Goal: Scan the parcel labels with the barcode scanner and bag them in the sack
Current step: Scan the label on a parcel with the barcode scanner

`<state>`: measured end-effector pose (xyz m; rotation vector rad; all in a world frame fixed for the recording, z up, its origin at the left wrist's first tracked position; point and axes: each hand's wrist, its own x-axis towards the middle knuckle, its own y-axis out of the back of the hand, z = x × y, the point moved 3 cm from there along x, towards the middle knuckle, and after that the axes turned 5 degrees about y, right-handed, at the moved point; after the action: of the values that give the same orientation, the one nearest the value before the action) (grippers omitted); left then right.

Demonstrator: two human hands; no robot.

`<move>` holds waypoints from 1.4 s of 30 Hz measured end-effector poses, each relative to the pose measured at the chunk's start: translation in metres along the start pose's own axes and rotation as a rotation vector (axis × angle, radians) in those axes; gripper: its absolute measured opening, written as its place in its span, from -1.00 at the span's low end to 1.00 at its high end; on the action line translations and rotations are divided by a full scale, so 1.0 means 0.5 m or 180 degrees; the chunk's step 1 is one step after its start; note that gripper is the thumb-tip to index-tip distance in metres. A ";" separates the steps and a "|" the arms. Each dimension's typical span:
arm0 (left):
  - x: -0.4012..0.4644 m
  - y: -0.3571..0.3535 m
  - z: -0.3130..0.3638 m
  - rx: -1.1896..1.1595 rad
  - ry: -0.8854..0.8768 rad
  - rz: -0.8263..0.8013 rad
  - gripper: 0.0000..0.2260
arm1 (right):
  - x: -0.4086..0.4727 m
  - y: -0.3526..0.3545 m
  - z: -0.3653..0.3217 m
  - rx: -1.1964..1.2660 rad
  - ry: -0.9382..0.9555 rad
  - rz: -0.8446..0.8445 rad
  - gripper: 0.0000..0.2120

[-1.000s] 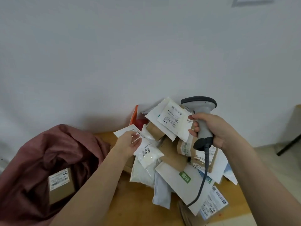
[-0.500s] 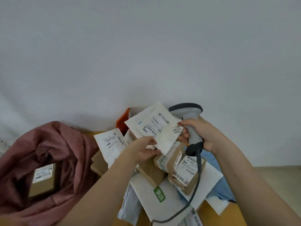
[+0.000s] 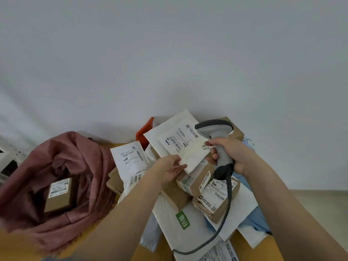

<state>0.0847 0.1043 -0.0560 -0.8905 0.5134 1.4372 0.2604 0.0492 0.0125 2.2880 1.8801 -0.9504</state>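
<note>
Sack (image 3: 79, 166): dusty-pink fabric, mouth open, on desk (image 3: 154, 249) at left; one labelled cardboard box (image 3: 59, 194) inside.
Left hand (image 3: 169, 170): grip pinched closed on lower corner of white mailer (image 3: 180, 146), label facing up.
Parcel pile (image 3: 195, 187): beneath both hands.
Right hand (image 3: 231, 155): grip wrapped around barcode scanner (image 3: 216, 136) handle, head just beside mailer.

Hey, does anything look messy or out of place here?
Mainly the parcels: a loose, overlapping heap, some tilted. The scanner cable trails across it. Only one box sits in the sack.
</note>
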 end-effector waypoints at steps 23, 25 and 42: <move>-0.072 0.231 0.172 -0.0144 -0.1324 0.0580 -0.75 | -0.014 -0.170 -0.017 -0.0170 0.0416 -0.0183 -0.83; -0.086 0.258 0.190 -0.0278 -0.1371 0.0640 -0.76 | -0.017 -0.192 -0.020 -0.0225 0.0502 -0.0244 -0.81; -0.190 0.230 0.185 -0.1005 -0.1107 -0.0926 -0.74 | -0.024 -0.348 0.013 -0.0035 0.1618 0.0303 -0.77</move>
<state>-0.0566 0.1058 0.0483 -0.8940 -0.1050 1.3828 0.1004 0.0830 0.0728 2.7774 1.8896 -0.3625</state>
